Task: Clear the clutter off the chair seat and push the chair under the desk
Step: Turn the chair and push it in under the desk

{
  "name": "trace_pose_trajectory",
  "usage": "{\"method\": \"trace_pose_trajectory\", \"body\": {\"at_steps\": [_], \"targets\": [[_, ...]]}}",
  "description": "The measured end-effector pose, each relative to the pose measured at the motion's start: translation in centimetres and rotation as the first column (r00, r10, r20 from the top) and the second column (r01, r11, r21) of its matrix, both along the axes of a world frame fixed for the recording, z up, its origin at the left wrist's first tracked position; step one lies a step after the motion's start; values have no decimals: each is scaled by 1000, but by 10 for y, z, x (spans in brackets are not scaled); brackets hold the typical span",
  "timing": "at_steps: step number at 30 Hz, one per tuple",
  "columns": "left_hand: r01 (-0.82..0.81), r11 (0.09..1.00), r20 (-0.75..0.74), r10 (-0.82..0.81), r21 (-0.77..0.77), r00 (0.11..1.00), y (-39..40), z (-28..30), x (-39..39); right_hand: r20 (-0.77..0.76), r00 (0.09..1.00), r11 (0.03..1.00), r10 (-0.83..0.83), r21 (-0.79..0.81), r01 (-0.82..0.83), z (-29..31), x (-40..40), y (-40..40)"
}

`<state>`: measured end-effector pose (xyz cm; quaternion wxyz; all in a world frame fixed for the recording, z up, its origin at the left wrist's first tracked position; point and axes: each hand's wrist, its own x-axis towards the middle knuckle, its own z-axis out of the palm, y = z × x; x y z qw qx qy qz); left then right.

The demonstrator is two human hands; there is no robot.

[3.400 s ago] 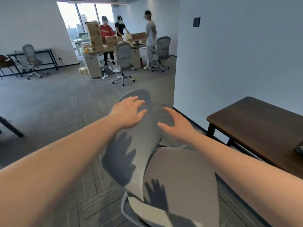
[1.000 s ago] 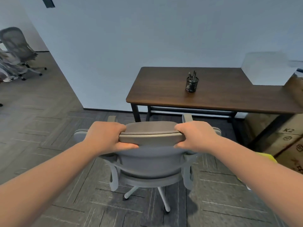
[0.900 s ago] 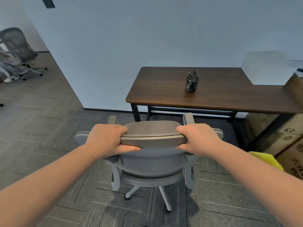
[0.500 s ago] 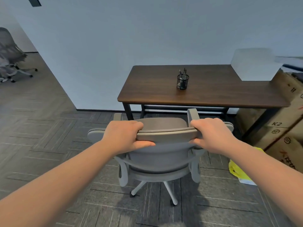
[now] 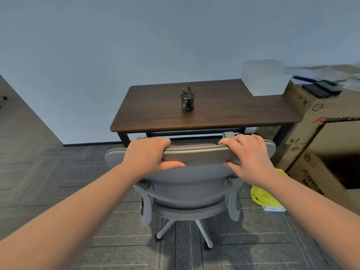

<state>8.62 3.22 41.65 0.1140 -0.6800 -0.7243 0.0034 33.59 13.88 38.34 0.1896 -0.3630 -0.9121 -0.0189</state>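
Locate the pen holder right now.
In the head view, the pen holder stands upright on the brown desk, left of its middle, beyond the chair and well left of the white box.

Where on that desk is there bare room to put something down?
The desk is bare left of the pen cup, and between the cup and the white box at its right back corner. Beyond the right end, cardboard boxes crowd in.
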Motion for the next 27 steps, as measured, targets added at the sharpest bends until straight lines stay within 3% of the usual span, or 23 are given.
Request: {"method": "trace_pose_trajectory", "body": {"at_steps": [27], "targets": [[67,997,-7,-67,45,998,84,1,29,-28,998,998,-61,3,61,-1,34,79]]}}
